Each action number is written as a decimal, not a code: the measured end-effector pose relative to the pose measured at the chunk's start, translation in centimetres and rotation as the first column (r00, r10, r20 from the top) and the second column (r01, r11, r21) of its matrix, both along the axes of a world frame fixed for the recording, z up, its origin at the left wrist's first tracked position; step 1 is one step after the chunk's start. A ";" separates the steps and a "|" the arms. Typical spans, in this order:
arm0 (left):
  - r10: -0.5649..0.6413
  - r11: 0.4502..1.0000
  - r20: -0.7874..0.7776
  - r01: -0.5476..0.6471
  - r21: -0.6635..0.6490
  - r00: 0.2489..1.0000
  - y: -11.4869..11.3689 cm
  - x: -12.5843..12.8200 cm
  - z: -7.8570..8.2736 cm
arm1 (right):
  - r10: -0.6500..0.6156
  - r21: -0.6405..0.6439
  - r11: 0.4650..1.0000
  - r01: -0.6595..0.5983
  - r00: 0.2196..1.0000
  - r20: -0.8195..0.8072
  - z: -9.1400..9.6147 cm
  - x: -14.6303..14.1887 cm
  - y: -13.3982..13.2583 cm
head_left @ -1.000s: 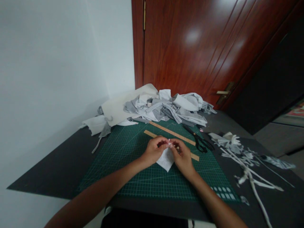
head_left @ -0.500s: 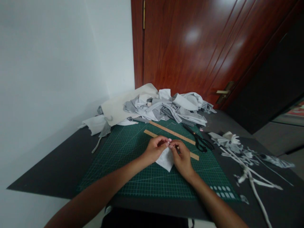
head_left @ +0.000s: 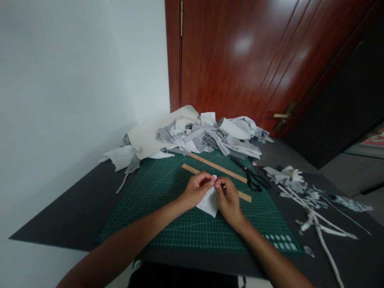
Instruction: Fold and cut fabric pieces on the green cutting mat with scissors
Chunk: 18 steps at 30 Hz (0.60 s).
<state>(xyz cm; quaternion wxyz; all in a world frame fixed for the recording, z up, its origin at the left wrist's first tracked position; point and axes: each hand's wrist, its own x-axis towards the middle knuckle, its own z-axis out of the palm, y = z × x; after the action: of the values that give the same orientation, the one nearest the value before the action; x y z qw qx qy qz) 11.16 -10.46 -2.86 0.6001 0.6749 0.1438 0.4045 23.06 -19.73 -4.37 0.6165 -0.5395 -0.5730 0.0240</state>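
A small piece of white fabric [head_left: 209, 203] hangs point-down between my hands over the green cutting mat [head_left: 144, 208]. Thumb and fingertips of my left hand [head_left: 198, 188] pinch its upper edge. My right hand [head_left: 229, 200] is closed on the same edge, its fingertips almost meeting the left ones. A tiny pink piece [head_left: 214, 177] pokes up between the fingertips; its kind is too small to make out. Behind the hands lies a wooden ruler [head_left: 245, 197], partly covered by them, with a second wooden ruler [head_left: 217, 167] farther back.
Black-handled scissors [head_left: 253, 178] lie at the mat's right edge. A heap of grey and white fabric [head_left: 207, 134] runs along the back, beside a large cream sheet [head_left: 150, 136]. Fabric scraps and strips [head_left: 309, 208] are scattered on the right of the dark table [head_left: 69, 212].
Both hands stay in nearly the same place, with only slight fingertip movement. The pink piece shows a little more clearly above the fingers.
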 end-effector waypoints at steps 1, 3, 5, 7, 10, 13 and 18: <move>-0.002 1.000 -0.007 0.002 -0.001 1.000 0.0 0.0 -0.1 | -0.002 0.002 1.000 0.002 1.000 0.002 0.0 0.0 0.0; 0.013 1.000 -0.030 -0.013 0.006 0.999 -0.1 0.1 -0.2 | -0.008 0.001 1.000 0.008 1.000 -0.001 -0.1 -0.1 0.0; 0.031 0.999 -0.049 -0.029 0.031 0.998 -0.1 0.1 -0.2 | -0.018 -0.005 1.000 0.018 1.000 -0.006 -0.1 -0.1 0.0; 0.040 0.997 -0.054 -0.036 0.074 0.998 0.0 0.0 -0.2 | -0.039 -0.016 0.999 0.039 0.999 0.001 -0.1 -0.1 -0.1; 0.076 0.988 -0.067 -0.065 0.143 0.995 0.3 -0.4 0.1 | -0.033 -0.055 0.998 0.037 0.997 0.067 -0.1 0.1 -0.1; 0.111 0.975 -0.100 -0.089 0.206 0.989 0.7 -0.8 0.6 | -0.011 -0.080 0.997 0.019 0.995 0.100 -0.1 0.2 -0.1; 0.172 0.951 -0.166 -0.120 0.286 0.971 0.9 -1.4 1.5 | -0.018 -0.096 0.995 0.020 1.000 0.026 0.3 0.1 -0.2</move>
<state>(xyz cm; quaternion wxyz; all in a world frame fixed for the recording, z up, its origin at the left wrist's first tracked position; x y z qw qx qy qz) 9.72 -9.58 -1.31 0.4529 0.7741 0.1923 0.3982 23.14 -19.92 -4.02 0.5828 -0.5742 -0.5736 0.0391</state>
